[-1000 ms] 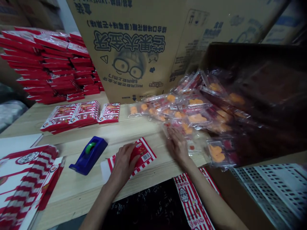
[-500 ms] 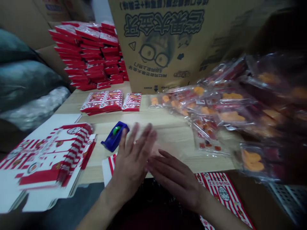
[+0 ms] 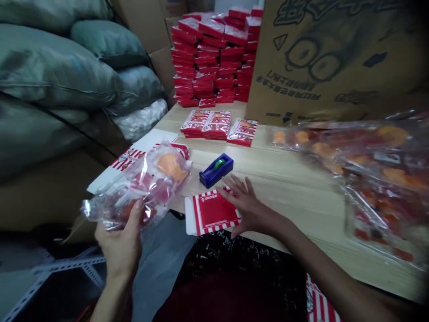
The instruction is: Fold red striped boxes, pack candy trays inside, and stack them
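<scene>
A clear plastic packet point(image 3: 147, 183) with orange and red pieces inside is gripped by my left hand point(image 3: 119, 248), thumb on top. It is held above the stack of red-and-white striped flat cartons point(image 3: 125, 158), covering much of them. My right hand point(image 3: 248, 205) has its fingers spread over the right end of a red box with a striped border point(image 3: 217, 210), which lies at the table's front edge with its white flap out to the left. Just behind this box stands a blue tape dispenser point(image 3: 216, 170) with a green core.
Filled red boxes point(image 3: 209, 125) lie further back, before a tall stack of red boxes point(image 3: 212, 58). A large brown carton point(image 3: 301, 98) stands behind. Clear packets point(image 3: 378, 179) are heaped at the right. Bulging sacks point(image 3: 56, 67) fill the left.
The view has turned left. My hands, close together before, are now apart: the left has gone left and holds the plastic packet, while the right is spread over the red box.
</scene>
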Motion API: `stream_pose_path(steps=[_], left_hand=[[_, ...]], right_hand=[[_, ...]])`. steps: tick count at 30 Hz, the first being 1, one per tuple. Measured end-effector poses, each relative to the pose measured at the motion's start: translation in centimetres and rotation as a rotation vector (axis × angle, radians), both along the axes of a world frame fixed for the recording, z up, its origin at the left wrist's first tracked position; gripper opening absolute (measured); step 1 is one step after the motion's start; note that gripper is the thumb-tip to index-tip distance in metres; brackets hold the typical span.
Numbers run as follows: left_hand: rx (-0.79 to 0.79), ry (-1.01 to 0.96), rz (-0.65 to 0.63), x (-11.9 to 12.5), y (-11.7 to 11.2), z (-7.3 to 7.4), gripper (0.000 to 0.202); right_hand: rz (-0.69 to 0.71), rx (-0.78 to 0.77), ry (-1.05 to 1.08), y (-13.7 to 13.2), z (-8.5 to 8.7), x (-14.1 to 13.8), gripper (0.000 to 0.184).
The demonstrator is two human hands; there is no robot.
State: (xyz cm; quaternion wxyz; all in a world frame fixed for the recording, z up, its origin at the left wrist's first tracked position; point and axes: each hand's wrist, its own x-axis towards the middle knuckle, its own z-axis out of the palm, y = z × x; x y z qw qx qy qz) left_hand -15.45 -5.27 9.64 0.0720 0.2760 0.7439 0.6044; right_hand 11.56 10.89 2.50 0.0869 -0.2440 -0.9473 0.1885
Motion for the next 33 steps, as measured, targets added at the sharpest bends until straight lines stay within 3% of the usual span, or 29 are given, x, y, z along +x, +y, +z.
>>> stream_pose_path(steps=[3,5,10,13,18,25,28,33], left_hand=[[-0.09,-0.063,0.105,-0.7,-2.9,-1.2,0.052],[-0.157,-0.11,0.114,-0.6,-4.3,-2.7,0.056],[-0.187,-0.416,0.037,0.1,-5.7,-6.9,0.059],[-0.158,-0.633,-0.04,0.1,-5.5,-8.4,0.058],[-0.262,-0.741,-0.299,-0.4,-4.6,-8.3,0.057],[-0.168,-0.64,-0.289,0.5,-2.8,-7.9,0.053],[-0.216,-0.706,-0.37,1.2,-2.6,-8.5,0.057],[-0.352,-0.806,-0.586,0.9,-2.5,-9.1,0.046]], right_hand=[[0.024,-0.076,-0.136,1.1,-2.1,-2.4,0.139],[0.011,-0.111,-0.136,1.2,-2.9,-2.3,0.139],[-0.064,-0.074,-0.035,0.0,-4.3,0.9,0.134],[-0.12,-0.062,-0.029,-1.0,-4.8,3.3,0.132],[-0.21,-0.036,-0.041,-1.9,-4.9,6.7,0.128],[-0.233,-0.06,-0.032,-2.3,-4.9,8.2,0.125],[-0.233,-0.05,-0.018,-2.4,-4.9,8.2,0.125],[-0.211,-0.076,-0.018,-2.5,-5.0,8.5,0.129]])
